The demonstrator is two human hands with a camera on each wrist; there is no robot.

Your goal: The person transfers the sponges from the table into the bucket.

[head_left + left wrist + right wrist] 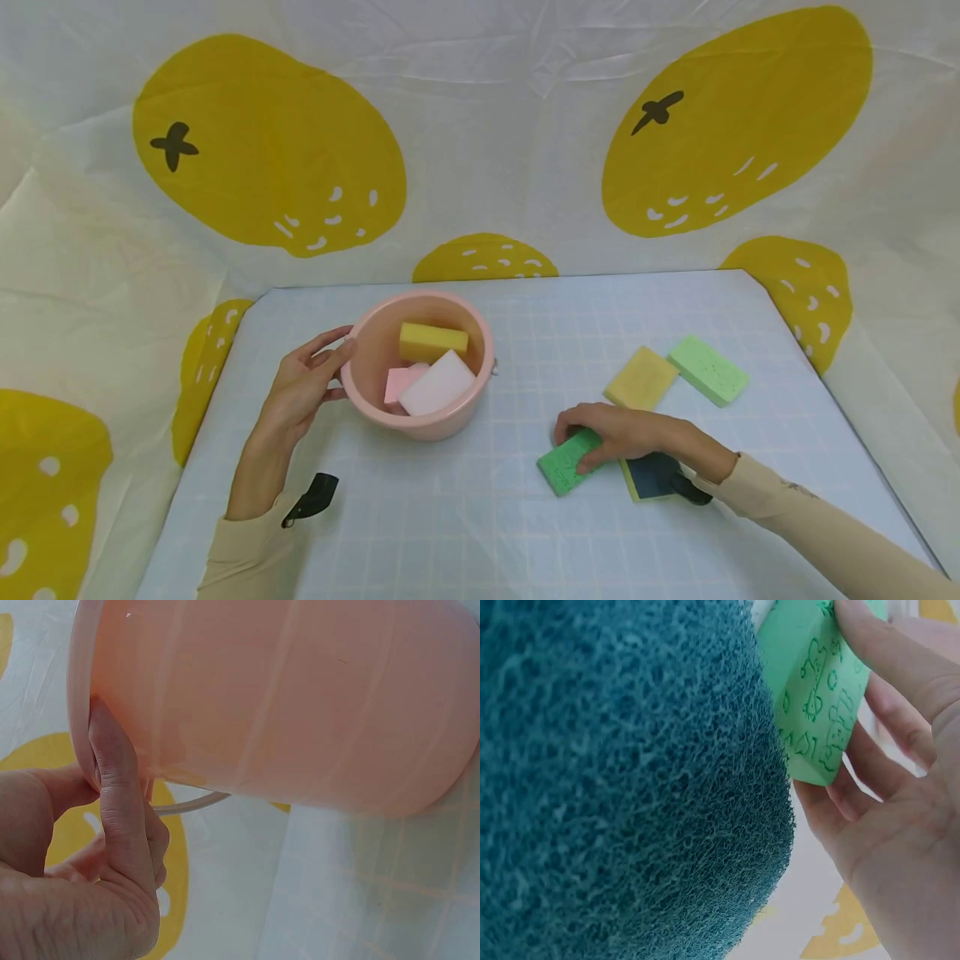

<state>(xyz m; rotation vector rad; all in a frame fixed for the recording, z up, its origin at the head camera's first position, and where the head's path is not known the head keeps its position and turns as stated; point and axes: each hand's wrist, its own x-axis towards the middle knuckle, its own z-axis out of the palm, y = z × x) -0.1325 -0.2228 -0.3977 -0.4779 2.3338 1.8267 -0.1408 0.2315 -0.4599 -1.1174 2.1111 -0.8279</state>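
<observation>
A bright green sponge [561, 468] is sitting in the grip of the right hand [618, 429], whose curled fingers and thumb are pinching it near the checked tablecloth [450, 517]; whether it is touching the cloth is unclear. A dark-faced scouring sponge [651, 479] is lying partly beneath the right wrist. Beyond, a flat yellow sponge [641, 379] and a pale green sponge [710, 370] are lying side by side. The left hand [300, 387] is pinching the rim of an upright pink bucket [438, 429], which is holding yellow, white and pink blocks.
</observation>
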